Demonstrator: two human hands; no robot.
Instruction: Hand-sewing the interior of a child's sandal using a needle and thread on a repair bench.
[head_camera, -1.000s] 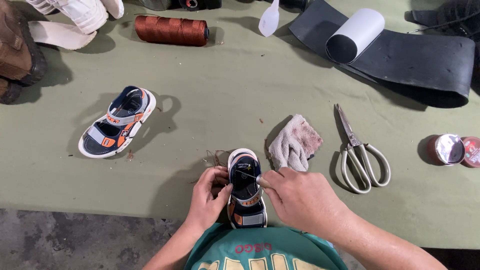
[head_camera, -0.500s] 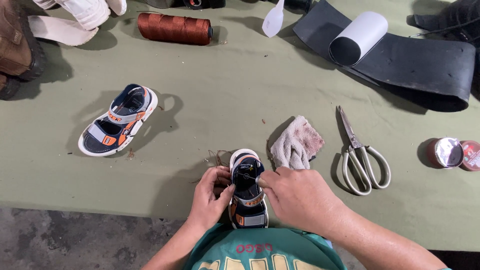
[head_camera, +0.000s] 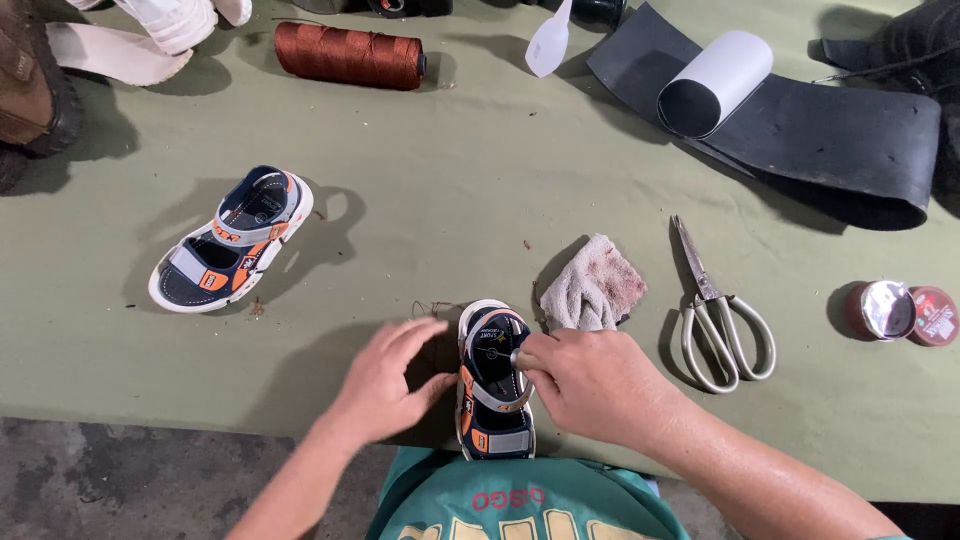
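A small navy sandal (head_camera: 493, 385) with orange trim and a white sole lies toe-away at the near edge of the green table (head_camera: 450, 200). My right hand (head_camera: 590, 385) pinches at its front strap from the right, fingertips closed; whatever thin thing they hold is hidden. My left hand (head_camera: 385, 380) rests flat on the table just left of the sandal. Its fingers are spread and its thumb is near the sandal's side. A loose bit of dark thread (head_camera: 430, 305) lies just beyond the left hand.
The matching sandal (head_camera: 232, 240) lies at the left. A stained rag (head_camera: 598, 290) and scissors (head_camera: 720, 320) sit right of my hands, with an open tin (head_camera: 885, 308) farther right. A brown thread spool (head_camera: 350, 55), a white roll (head_camera: 715, 85) on black rubber sheet (head_camera: 850, 140) and a brown shoe (head_camera: 30, 90) line the back.
My left hand has come off the sandal's side and opened, now lying flat beside it. The right hand stays pinched at the strap.
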